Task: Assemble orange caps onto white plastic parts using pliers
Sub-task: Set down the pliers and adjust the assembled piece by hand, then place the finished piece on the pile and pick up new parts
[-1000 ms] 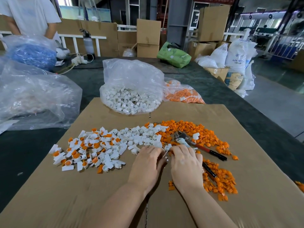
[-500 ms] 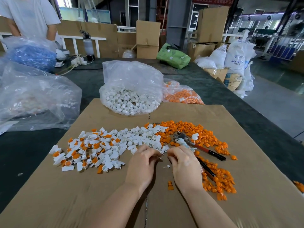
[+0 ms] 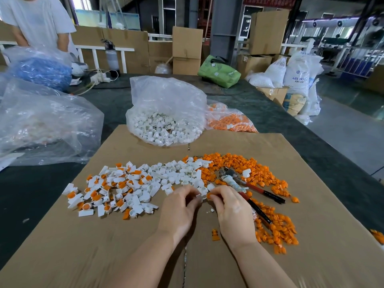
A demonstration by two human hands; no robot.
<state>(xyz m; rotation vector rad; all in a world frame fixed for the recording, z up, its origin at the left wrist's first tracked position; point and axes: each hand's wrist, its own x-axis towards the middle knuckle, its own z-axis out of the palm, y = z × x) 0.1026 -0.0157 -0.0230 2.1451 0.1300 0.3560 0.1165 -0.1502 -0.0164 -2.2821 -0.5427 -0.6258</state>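
Hands meeting above the cardboard: left hand (image 3: 178, 208) now pinches a white part (image 3: 202, 194), lifted from the pile; right hand (image 3: 230, 208) pinches an orange cap (image 3: 208, 196) beside it. Pliers (image 3: 245, 187) lie unused; seating appears imminent.

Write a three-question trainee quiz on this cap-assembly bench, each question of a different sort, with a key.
1. True or false: the pliers are gripped in the right hand.
2. Multiple choice: the bag of white parts sits where? A) at the far edge of the cardboard sheet; B) on the floor; C) under the left hand.
3. Fill in: the loose pile of orange caps lies to the ___ of the loose white parts.

Key:
1. False; they lie on the cardboard beside the right hand.
2. A.
3. Right.
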